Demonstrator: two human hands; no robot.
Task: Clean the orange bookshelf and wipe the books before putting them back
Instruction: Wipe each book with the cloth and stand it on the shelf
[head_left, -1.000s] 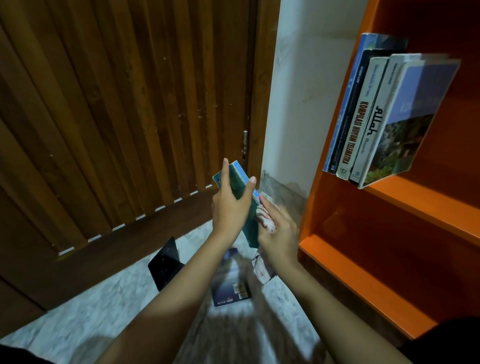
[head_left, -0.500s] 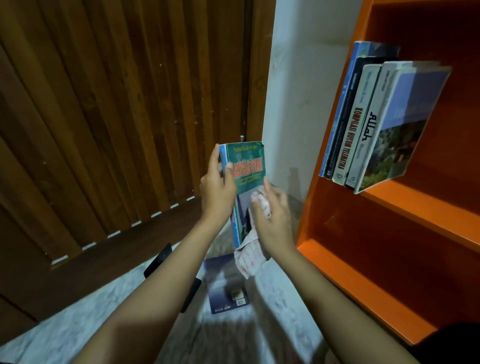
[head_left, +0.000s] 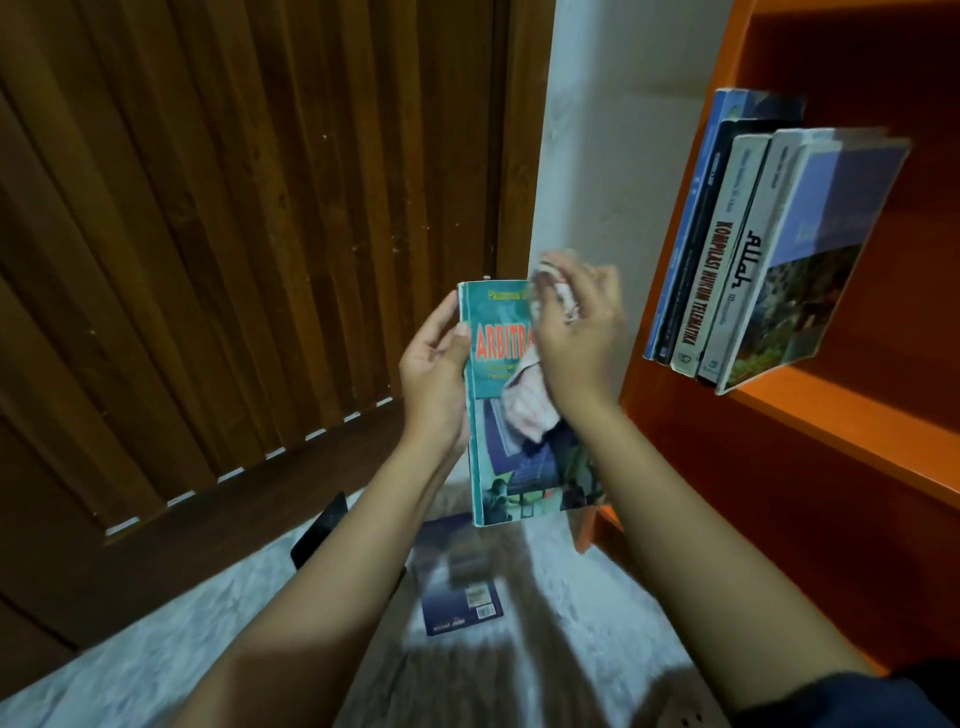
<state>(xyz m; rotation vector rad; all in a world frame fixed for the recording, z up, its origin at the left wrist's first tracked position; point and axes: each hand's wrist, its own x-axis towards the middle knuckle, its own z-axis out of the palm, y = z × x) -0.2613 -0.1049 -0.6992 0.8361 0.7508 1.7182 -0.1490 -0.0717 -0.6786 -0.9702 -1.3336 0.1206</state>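
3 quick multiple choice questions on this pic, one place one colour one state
1. Where is the dark blue book? A on a chair B on the floor C in a box
2. What colour is the cover of the held book? A teal B yellow C black
3. What is the right hand doing? A hanging idle B pointing away C pressing a cloth on the held book
Key: B, it lies flat below the arms; A, teal surrounds the red title; C, the cloth is bunched under its fingers on the cover.
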